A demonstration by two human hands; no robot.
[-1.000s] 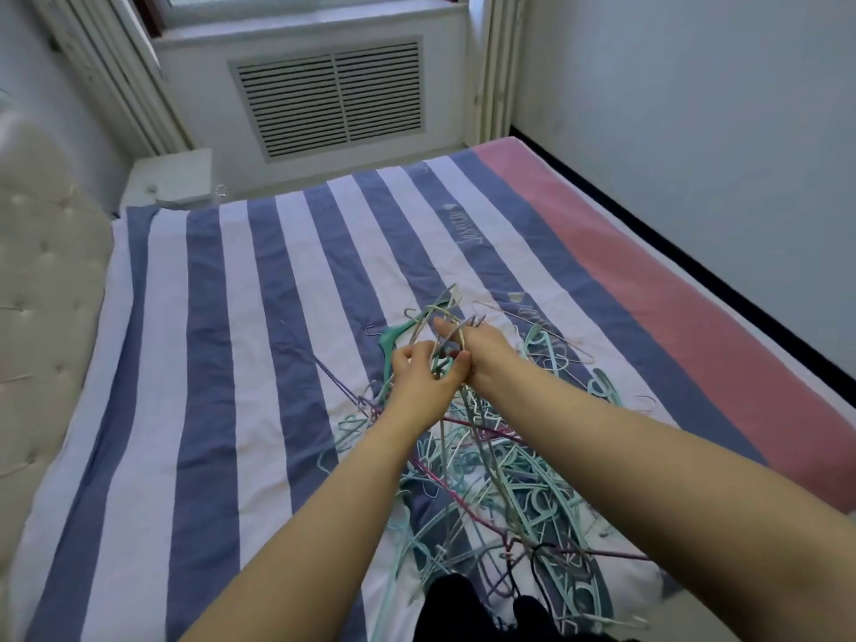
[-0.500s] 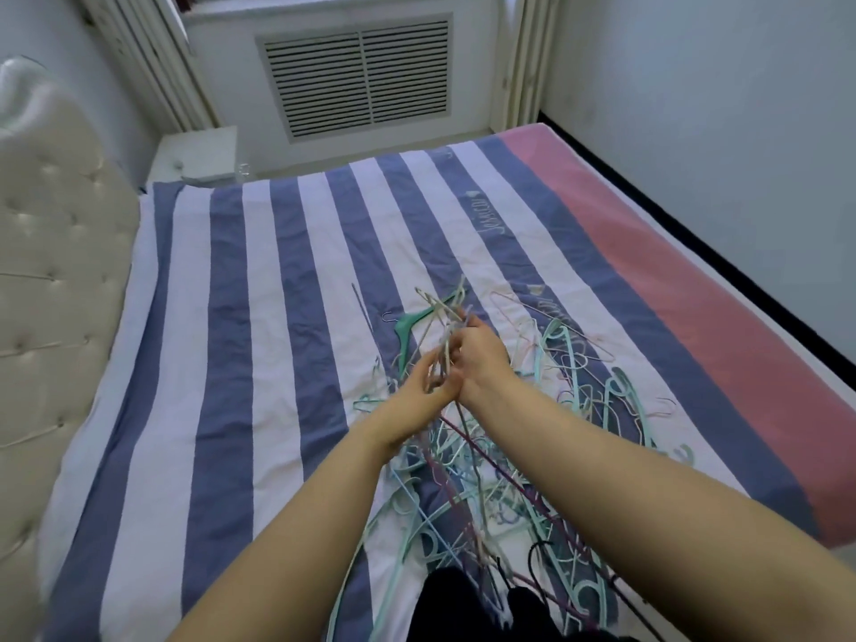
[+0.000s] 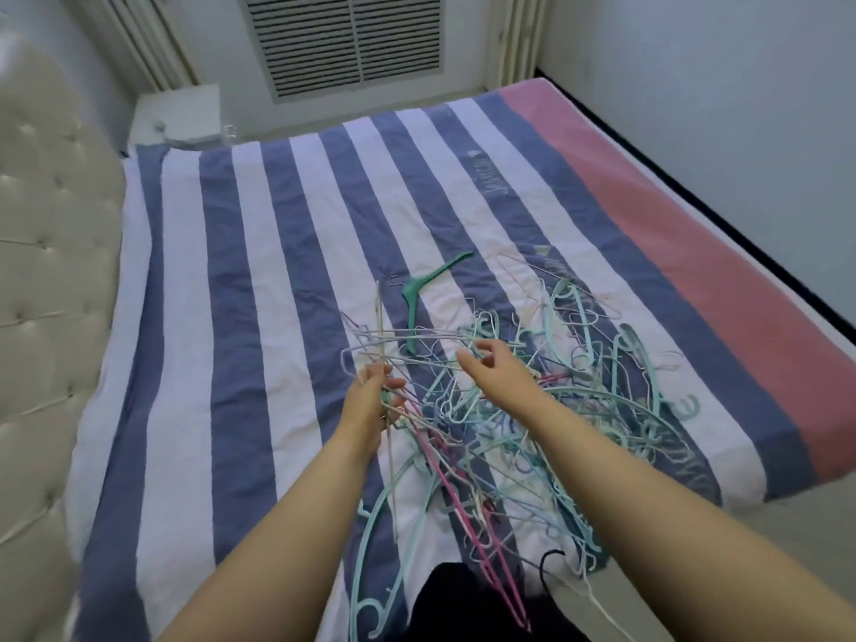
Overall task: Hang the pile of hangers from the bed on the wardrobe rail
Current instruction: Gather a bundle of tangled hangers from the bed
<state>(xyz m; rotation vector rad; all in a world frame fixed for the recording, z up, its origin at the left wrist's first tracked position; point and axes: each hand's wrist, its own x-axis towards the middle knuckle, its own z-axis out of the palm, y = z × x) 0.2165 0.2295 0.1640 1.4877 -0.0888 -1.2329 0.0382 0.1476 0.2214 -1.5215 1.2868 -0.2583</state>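
A tangled pile of thin hangers (image 3: 579, 410) in mint, pink, white and lilac lies on the striped bed (image 3: 259, 289), toward its near right side. My left hand (image 3: 370, 400) grips a bunch of hangers by their hooks, and their bodies trail down toward me. My right hand (image 3: 491, 368) hovers just right of it over the pile, fingers loosely spread and holding nothing. One dark green hanger (image 3: 424, 294) lies apart, beyond the pile. No wardrobe rail is in view.
A padded cream headboard (image 3: 46, 317) runs along the left. A white nightstand (image 3: 180, 115) stands at the far left corner, a vent grille (image 3: 347, 39) behind the bed. A wall (image 3: 718, 108) closes in the right side past the bed's pink edge.
My hands were together on the hanger hooks. Now my right hand has let go and moved right, while the left keeps the bunch. The view has tilted down.
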